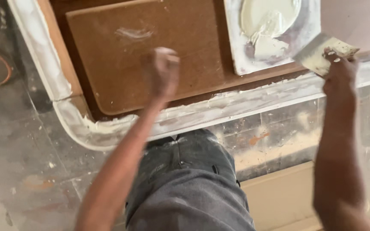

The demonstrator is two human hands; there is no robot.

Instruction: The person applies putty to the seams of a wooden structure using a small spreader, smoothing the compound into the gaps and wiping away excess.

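Putty knife (322,53), a broad flat blade smeared with pale filler, sits in our right hand (340,72), whose fingers are curled tight around its handle end; the blade rests just above the filler-coated rim (219,112) of a brown wooden panel (150,55), at the rim's right stretch. Our left hand (162,70) hovers over the middle of that same panel, fingers folded into a loose fist; it is blurred, and we cannot tell whether it grips anything. On the panel, just left of the knife, lies a square white board (240,51) carrying a mound of cream-coloured filler (268,19). A small white smear (133,33) marks the panel's upper area. Below the panel's rim we see our grey trousers (189,184) and a dusty, spattered floor (26,162).
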